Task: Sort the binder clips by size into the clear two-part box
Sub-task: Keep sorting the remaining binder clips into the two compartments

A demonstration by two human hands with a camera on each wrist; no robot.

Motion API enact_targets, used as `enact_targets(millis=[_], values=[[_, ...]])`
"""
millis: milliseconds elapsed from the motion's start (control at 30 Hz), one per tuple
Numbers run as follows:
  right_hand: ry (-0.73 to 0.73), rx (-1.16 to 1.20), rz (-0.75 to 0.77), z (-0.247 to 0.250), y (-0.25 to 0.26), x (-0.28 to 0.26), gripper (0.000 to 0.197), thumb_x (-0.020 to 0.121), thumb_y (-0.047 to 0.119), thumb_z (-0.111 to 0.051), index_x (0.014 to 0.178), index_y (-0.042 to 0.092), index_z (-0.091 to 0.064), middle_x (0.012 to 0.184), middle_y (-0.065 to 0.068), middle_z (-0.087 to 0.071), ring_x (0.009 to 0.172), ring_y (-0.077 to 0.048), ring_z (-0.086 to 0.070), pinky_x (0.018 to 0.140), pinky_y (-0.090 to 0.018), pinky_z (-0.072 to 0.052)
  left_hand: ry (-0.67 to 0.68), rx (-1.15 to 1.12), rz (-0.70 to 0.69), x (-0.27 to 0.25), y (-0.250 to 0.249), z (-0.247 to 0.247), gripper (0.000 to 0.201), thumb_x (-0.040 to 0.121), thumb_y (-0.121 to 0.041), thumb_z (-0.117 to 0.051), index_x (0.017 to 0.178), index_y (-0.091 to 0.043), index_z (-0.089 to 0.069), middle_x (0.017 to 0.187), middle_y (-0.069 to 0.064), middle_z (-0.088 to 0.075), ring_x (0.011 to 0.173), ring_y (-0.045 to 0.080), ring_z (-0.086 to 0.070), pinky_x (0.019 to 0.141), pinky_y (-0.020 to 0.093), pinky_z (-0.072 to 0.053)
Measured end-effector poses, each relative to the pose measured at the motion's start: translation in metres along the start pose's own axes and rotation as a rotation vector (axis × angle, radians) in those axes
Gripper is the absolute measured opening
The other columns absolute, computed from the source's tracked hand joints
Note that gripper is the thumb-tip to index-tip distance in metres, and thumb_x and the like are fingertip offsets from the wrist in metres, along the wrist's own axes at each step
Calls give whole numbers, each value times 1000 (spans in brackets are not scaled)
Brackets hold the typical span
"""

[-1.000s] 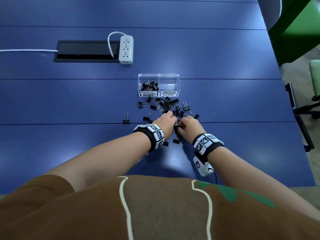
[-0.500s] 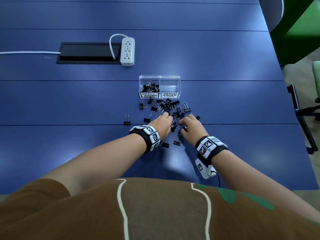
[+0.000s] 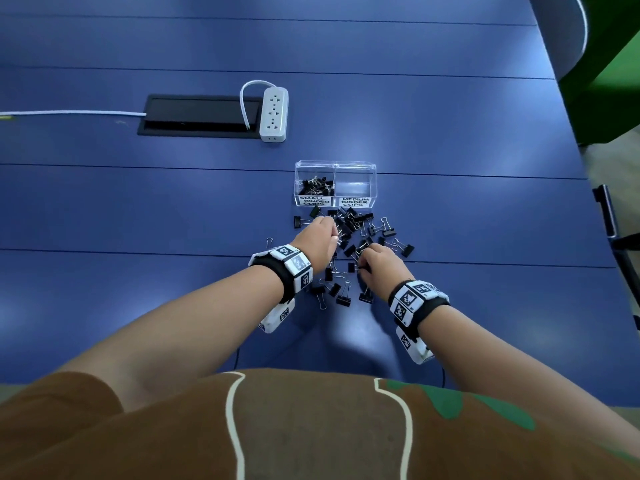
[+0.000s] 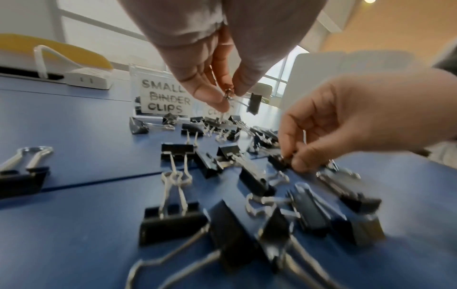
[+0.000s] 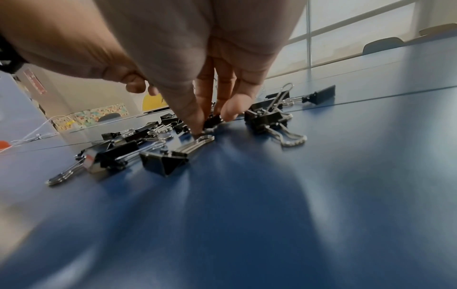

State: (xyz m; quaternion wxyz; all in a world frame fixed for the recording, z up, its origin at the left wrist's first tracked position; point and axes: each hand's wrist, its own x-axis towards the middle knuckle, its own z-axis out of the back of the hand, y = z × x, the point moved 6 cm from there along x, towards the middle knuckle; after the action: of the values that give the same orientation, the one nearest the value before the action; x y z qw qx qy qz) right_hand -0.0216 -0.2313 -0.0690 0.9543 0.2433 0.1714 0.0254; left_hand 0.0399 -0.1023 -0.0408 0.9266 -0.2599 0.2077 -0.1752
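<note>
Left hand pinching a small clip by its wire handle — body dangling, right hand pinching a clip on the table.

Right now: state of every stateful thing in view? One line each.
Clear two-part box: open-topped, upright.
Small compartment: holds clips.
Medium compartment: empty.
Loose binder clips: scattered on table.
Left hand: pinching a small clip, lifted.
Right hand: pinching a clip on the table.
Power strip: nothing plugged in.

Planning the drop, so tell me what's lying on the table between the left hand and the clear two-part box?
In the head view, loose binder clips lie scattered between the left hand and the clear two-part box, right up to its labelled front.
</note>
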Motion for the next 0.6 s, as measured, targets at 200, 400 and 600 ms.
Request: enact_targets(millis=[200,400,600], values=[[-9,98,-35,6,7,0,7,82,14,-57,85,9,-59,93,-4,-52,80,-24,-55,75,-35,-51,-231,-139,83,26,8,47,5,90,-15,-54,89,-10,-56,88,0,-54,78,17,-51,71,27,-41],[-163,340,-188,47,4,21,7,78,16,-67,76,10,-63,82,-2,-61,71,-14,-53,71,-28,-52,-308,-147,167,62,20,82,8,90,-13,-55,94,-7,-59,86,3,-58,83,20,-51,82,35,-48],[-238,429,-231,88,13,68,7,75,15,-68,74,9,-65,77,-10,-70,73,-26,-67,74,-38,-59,-246,-127,123,66,25,80,12,89,-13,-54,98,-8,-60,106,9,-61,87,20,-56,84,34,-50]])
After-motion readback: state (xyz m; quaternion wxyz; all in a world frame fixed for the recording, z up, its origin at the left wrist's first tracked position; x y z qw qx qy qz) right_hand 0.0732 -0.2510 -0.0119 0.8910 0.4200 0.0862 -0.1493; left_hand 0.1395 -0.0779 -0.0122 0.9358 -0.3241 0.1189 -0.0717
